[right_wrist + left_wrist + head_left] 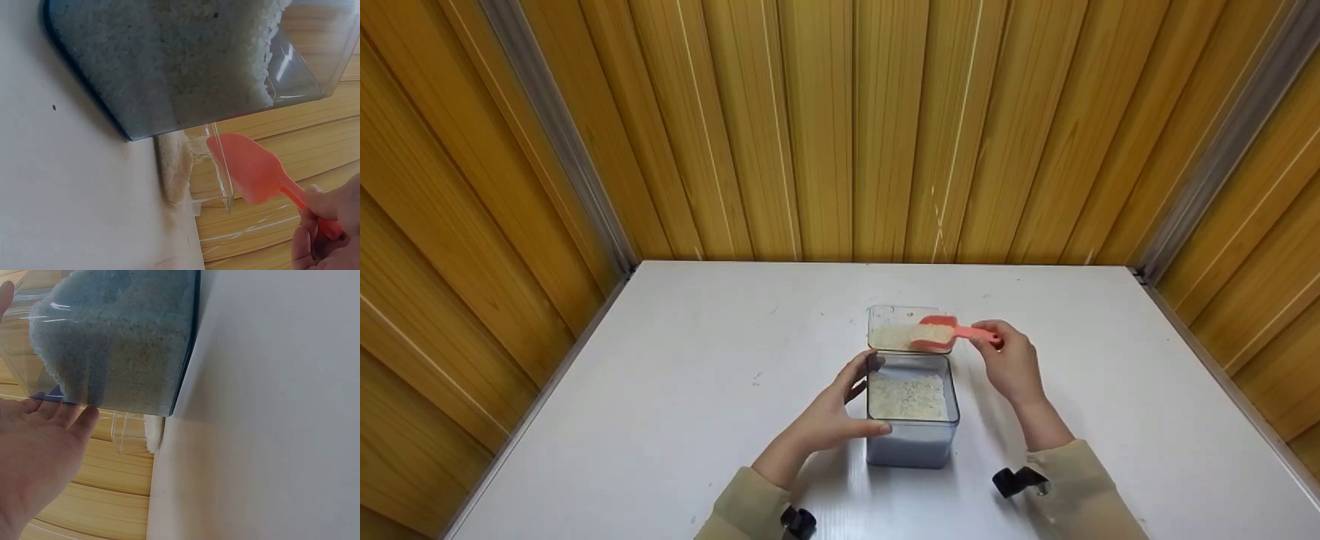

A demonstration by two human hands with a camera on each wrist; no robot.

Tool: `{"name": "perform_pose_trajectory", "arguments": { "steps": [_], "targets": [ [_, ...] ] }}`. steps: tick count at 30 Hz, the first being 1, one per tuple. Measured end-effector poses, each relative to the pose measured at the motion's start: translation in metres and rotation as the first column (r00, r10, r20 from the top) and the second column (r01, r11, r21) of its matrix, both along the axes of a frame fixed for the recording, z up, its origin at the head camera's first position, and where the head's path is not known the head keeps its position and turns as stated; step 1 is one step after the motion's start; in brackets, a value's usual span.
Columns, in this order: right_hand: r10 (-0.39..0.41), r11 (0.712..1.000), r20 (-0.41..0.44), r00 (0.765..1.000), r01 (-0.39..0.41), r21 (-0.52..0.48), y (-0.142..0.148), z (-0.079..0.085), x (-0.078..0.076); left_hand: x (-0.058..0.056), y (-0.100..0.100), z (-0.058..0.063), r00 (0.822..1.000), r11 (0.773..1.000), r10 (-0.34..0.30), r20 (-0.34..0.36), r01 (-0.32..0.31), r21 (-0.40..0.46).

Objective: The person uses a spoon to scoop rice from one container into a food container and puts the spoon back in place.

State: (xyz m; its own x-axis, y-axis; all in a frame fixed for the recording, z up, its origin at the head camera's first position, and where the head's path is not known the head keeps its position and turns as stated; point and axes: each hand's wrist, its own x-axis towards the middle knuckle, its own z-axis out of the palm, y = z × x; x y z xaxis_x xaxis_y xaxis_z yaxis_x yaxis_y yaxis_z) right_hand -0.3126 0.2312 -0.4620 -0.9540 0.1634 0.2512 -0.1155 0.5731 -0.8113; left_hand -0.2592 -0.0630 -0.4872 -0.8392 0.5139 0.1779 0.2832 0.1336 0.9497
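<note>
A tall clear bluish container (913,442) stands upright on the table, partly filled with white rice (907,397). My left hand (829,420) rests on its left side, thumb at the near rim and fingers along the side; in the left wrist view the fingertips (84,417) touch its wall. Behind it lies a smaller clear box (885,319) with rice in the bottom. My right hand (1011,364) grips the handle of a coral-red scoop (247,169). The scoop's bowl, bearing rice, sits over the smaller box's right part.
The white table (697,375) carries a few scattered specks. Wood-patterned panels (825,135) rise behind it and on both sides, with grey metal posts (562,142) at the corners. A black wrist device (1011,481) sits at each cuff.
</note>
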Motion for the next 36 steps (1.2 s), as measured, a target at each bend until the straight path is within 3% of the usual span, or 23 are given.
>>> {"name": "perform_pose_trajectory", "arguments": {
  "steps": [8,20,25,30,36],
  "targets": [
    [0.017,0.996,-0.127,0.992,-0.005,0.093,-0.007,-0.001,0.004,-0.001,0.0,-0.001,1.0,1.0,-0.008,-0.005,0.008,0.007],
    [0.068,0.974,-0.319,0.945,0.006,0.225,-0.01,-0.001,0.005,-0.002,-0.002,-0.002,0.999,0.999,-0.032,-0.019,0.032,0.019],
    [0.074,0.971,-0.334,0.94,0.009,0.241,-0.009,0.001,0.006,-0.002,-0.002,-0.001,0.999,0.999,-0.034,-0.018,0.034,0.02],
    [0.061,0.975,-0.311,0.949,0.011,0.223,-0.006,0.003,0.007,-0.002,-0.002,-0.001,0.999,0.999,-0.032,-0.021,0.032,0.021],
    [0.013,0.992,-0.249,0.968,0.018,0.124,0.0,0.011,0.008,-0.002,-0.002,-0.001,0.999,0.999,-0.029,-0.023,0.03,0.024]
  ]
}}
